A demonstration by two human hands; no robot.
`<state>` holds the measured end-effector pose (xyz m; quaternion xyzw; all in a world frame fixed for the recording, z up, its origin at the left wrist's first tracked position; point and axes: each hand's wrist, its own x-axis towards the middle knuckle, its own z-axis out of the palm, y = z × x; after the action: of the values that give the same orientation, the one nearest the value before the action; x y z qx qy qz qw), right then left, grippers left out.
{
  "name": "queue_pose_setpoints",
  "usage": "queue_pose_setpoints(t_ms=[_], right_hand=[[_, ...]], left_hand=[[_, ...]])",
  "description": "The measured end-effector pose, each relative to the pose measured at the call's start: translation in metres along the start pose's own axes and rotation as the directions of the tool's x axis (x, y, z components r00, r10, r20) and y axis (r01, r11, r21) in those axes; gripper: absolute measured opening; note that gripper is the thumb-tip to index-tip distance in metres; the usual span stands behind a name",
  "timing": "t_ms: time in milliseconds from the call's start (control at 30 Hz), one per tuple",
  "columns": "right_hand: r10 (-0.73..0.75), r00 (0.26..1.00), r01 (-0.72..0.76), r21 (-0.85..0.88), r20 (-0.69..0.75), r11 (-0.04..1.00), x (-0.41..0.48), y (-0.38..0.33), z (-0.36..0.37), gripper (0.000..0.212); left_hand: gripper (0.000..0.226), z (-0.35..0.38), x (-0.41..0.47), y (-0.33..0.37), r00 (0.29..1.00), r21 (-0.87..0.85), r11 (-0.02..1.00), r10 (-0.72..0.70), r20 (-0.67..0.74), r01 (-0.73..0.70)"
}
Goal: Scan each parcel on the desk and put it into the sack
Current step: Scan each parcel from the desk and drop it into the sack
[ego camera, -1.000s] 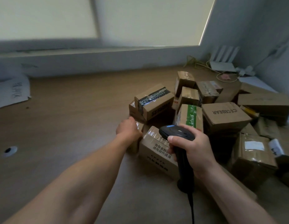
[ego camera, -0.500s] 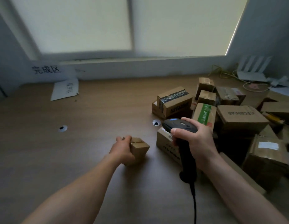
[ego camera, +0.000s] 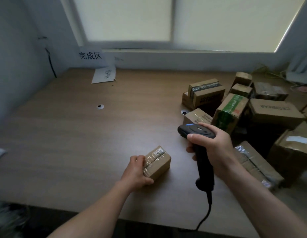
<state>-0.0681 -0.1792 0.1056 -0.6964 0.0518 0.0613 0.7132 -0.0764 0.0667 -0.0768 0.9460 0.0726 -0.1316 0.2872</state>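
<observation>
A small taped cardboard parcel [ego camera: 157, 162] lies on the wooden desk [ego camera: 80, 134] near its front edge. My left hand [ego camera: 136, 171] grips the parcel's near left end, thumb along its front side. My right hand [ego camera: 212, 146] holds a black handheld scanner [ego camera: 200, 152] by its grip, a little to the right of the parcel; the scanner's head points left and a cord hangs from its handle. A pile of several cardboard parcels [ego camera: 238, 110] fills the right side of the desk. No sack is in view.
A white sign with black characters [ego camera: 91, 56] leans against the wall at the back left, with a paper sheet [ego camera: 104, 75] below it. Two cable holes [ego camera: 99, 106] sit in the desk. Cables and a white device [ego camera: 296, 73] lie at the back right corner.
My left hand has pulled the small parcel out of the pile and towards the desk's front edge. The scanner stayed in my right hand. My view swung left.
</observation>
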Motion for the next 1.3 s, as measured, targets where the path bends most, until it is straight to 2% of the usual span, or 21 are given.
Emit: queue_pose_setpoints(t_ms=[167,267,400,500,567,633,700,767,833,933,1033,1133,1200,1300], right_hand=[[0.031,0.999,-0.031,0.002,-0.034,1.000,-0.002,0.009,0.002,0.058],[0.041,0.997,-0.042,-0.014,-0.062,0.999,-0.001,0.012,0.001,0.060],[0.037,0.995,-0.040,-0.024,-0.097,0.999,-0.002,0.014,0.006,0.062],[0.030,0.993,-0.033,-0.021,-0.117,0.999,-0.001,0.013,0.013,0.064],[0.025,0.992,-0.028,-0.018,-0.127,0.999,0.000,0.011,0.018,0.066],[0.020,0.991,-0.022,-0.013,-0.133,1.000,0.000,0.009,0.022,0.065],[0.017,0.991,-0.019,-0.012,-0.135,1.000,0.001,0.008,0.026,0.064],[0.013,0.990,-0.016,-0.016,-0.137,1.000,0.001,0.008,0.030,0.063],[0.014,0.989,-0.017,-0.019,-0.144,1.000,0.000,0.008,0.034,0.063],[0.021,0.988,-0.023,-0.014,-0.154,1.000,-0.004,0.009,0.036,0.061],[0.019,0.987,-0.022,-0.021,-0.159,1.000,-0.008,0.008,0.038,0.061],[0.018,0.985,-0.019,-0.005,-0.169,1.000,-0.013,0.006,0.038,0.059],[0.016,0.984,-0.016,0.000,-0.176,1.000,-0.016,0.005,0.039,0.059],[0.013,0.984,-0.013,-0.001,-0.179,1.000,-0.021,0.003,0.042,0.058]], left_hand=[[0.072,0.010,0.004,0.008,0.999,0.064,0.998,0.013,-0.032,-0.011],[0.056,0.010,0.012,0.013,0.993,0.135,0.989,0.073,-0.092,-0.060],[0.049,-0.001,0.020,0.001,0.978,0.186,0.967,0.191,-0.082,-0.174],[0.060,-0.008,0.022,-0.006,0.932,0.392,0.871,0.353,-0.082,-0.295],[0.082,-0.012,0.022,-0.008,0.931,0.465,0.829,0.364,-0.027,-0.311],[0.095,-0.013,0.023,-0.011,0.935,0.457,0.826,0.352,0.040,-0.331],[0.094,-0.013,0.024,-0.012,0.926,0.410,0.833,0.361,0.108,-0.372],[0.082,-0.012,0.023,-0.011,0.923,0.352,0.854,0.359,0.136,-0.384],[0.071,-0.009,0.021,-0.011,0.941,0.285,0.898,0.305,0.146,-0.335],[0.071,-0.002,0.022,-0.015,0.955,0.237,0.935,0.220,0.199,-0.265],[0.072,-0.001,0.022,-0.013,0.967,0.268,0.930,0.230,0.113,-0.253],[0.094,-0.008,0.022,-0.012,0.967,0.401,0.887,0.255,-0.018,-0.227],[0.106,-0.011,0.021,-0.014,0.962,0.474,0.849,0.273,-0.016,-0.233],[0.088,-0.012,0.017,-0.014,0.951,0.425,0.853,0.303,0.069,-0.302]])
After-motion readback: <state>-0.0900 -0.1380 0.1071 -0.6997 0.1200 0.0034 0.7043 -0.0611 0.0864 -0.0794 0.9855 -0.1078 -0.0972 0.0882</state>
